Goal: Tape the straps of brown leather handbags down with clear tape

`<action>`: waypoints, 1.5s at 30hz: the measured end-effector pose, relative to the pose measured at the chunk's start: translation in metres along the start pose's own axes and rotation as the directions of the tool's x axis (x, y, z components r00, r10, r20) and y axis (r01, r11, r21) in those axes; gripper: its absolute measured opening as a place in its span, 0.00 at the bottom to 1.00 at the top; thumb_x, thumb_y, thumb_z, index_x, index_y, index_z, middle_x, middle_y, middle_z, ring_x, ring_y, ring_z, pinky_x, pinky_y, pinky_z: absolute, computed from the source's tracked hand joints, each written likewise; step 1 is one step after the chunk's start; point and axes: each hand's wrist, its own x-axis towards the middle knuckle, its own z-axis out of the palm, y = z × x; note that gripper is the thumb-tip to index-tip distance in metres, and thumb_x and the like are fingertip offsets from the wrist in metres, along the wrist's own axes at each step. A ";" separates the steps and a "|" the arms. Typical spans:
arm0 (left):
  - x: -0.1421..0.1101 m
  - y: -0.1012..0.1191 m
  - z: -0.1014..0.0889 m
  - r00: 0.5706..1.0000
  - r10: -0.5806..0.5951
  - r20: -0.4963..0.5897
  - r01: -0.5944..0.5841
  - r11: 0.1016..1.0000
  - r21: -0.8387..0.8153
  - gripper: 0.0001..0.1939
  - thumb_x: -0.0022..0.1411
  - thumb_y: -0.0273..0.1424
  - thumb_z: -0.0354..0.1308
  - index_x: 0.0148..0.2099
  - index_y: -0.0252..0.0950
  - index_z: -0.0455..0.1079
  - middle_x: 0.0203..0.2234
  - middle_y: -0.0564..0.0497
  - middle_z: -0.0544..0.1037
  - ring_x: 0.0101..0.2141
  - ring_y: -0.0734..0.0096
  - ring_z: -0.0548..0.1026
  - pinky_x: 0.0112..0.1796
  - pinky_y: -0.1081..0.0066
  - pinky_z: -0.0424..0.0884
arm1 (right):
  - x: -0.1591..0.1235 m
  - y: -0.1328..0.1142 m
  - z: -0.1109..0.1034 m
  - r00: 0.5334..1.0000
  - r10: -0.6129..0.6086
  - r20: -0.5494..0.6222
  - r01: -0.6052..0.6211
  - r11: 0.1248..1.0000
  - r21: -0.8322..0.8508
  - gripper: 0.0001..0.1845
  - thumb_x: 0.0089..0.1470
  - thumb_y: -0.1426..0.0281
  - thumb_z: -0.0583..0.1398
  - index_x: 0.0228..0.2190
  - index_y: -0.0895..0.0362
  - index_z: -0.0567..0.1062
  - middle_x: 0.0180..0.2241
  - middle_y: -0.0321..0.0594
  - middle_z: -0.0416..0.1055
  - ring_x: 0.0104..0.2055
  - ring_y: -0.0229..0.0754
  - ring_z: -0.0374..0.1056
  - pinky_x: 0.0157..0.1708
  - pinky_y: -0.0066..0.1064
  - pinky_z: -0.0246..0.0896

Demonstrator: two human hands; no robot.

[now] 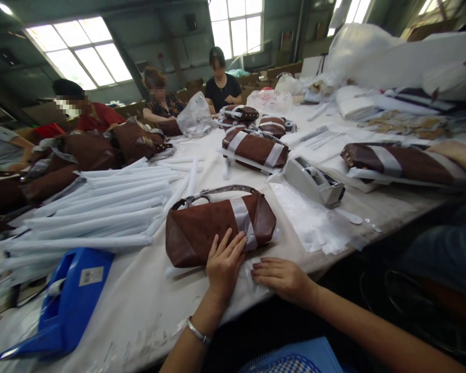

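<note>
A brown handbag [202, 230] lies on the table in front of me, its wrapped handle toward the far side. Around its right part runs a translucent strip [241, 215]. My left hand [226, 261] rests with fingers stretched over the bag's near side, the fingertips at the strip's lower end. Just right of it, my right hand [281, 277] lies low at the table's near edge, fingers extended over a thin, clear sheet [258, 290]. How the sheet joins the bag is hard to make out. White padding shows under the bag.
Left are a blue tape dispenser [75, 300] and several white rolled tubes [101, 212]. A grey tape dispenser [310, 178] and clear plastic pieces [310, 223] lie right. Wrapped bags [254, 147] stand beyond. A co-worker's hand [460, 155] touches another bag at right; people sit opposite.
</note>
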 end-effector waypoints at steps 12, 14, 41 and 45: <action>0.002 0.005 0.002 1.000 0.007 -0.022 -0.006 0.999 0.053 0.17 0.66 0.28 0.59 0.56 0.42 0.71 0.51 0.52 0.79 0.59 0.60 0.70 0.63 0.54 0.59 | 0.007 -0.001 -0.019 0.997 0.047 -0.067 -0.045 0.998 0.036 0.16 0.63 0.78 0.55 0.48 0.54 0.76 0.43 0.41 0.81 0.46 0.39 0.77 0.52 0.35 0.72; 0.001 0.006 0.004 1.000 -0.003 -0.020 0.004 0.998 0.069 0.16 0.66 0.29 0.60 0.55 0.42 0.72 0.51 0.50 0.79 0.57 0.60 0.72 0.63 0.54 0.59 | 0.019 0.005 -0.025 0.991 0.074 -0.110 -0.069 0.996 0.050 0.16 0.62 0.78 0.57 0.48 0.53 0.76 0.43 0.41 0.81 0.45 0.38 0.77 0.53 0.35 0.71; -0.002 -0.003 -0.008 0.981 0.184 0.066 -0.192 0.970 0.146 0.25 0.68 0.21 0.52 0.64 0.41 0.64 0.58 0.51 0.74 0.52 0.68 0.75 0.59 0.63 0.69 | 0.083 0.060 -0.008 0.830 0.528 -0.179 -0.536 0.844 0.008 0.05 0.55 0.67 0.66 0.29 0.53 0.75 0.47 0.41 0.77 0.51 0.49 0.70 0.53 0.46 0.67; 0.001 0.001 -0.008 0.987 0.131 0.098 -0.145 0.977 0.155 0.26 0.66 0.20 0.53 0.65 0.39 0.63 0.57 0.51 0.75 0.49 0.67 0.77 0.56 0.64 0.72 | 0.083 0.062 -0.020 0.821 0.530 -0.210 -0.551 0.833 -0.054 0.04 0.57 0.68 0.64 0.37 0.52 0.76 0.48 0.42 0.76 0.51 0.49 0.71 0.52 0.46 0.68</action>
